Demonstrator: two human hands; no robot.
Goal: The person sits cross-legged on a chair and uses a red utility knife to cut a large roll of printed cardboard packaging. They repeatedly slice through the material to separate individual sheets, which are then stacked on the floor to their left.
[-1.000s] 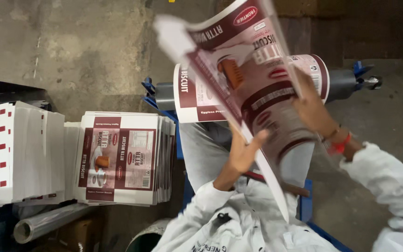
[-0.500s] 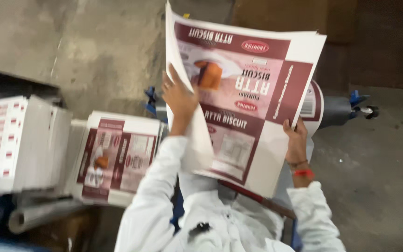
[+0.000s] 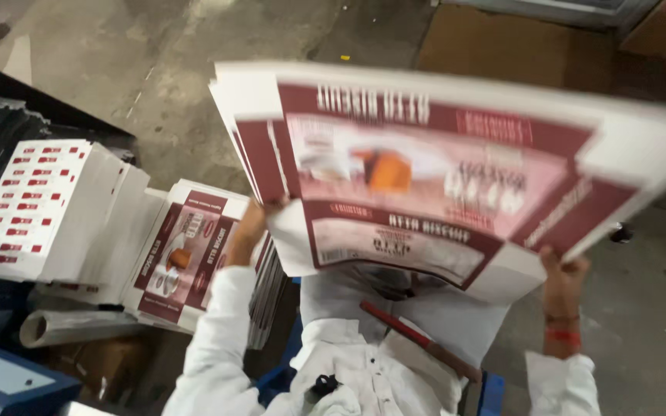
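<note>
Bundle of flat maroon-and-white carton sheets (image 3: 425, 177) held up over the lap, long axis left to right, printed face up — left hand (image 3: 250, 227) closed on its left edge, right hand (image 3: 563, 279) closed on its near right corner, matching stack (image 3: 186, 266) lying left.

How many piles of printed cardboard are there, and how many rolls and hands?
Maroon-and-white printed carton sheet bundle held up: 1
Matching maroon-and-white sheet stack at left: 1
White stack with small red marks: 1
Grey roll: 1
Hands, left hand and right hand: 2
Total: 6
</note>
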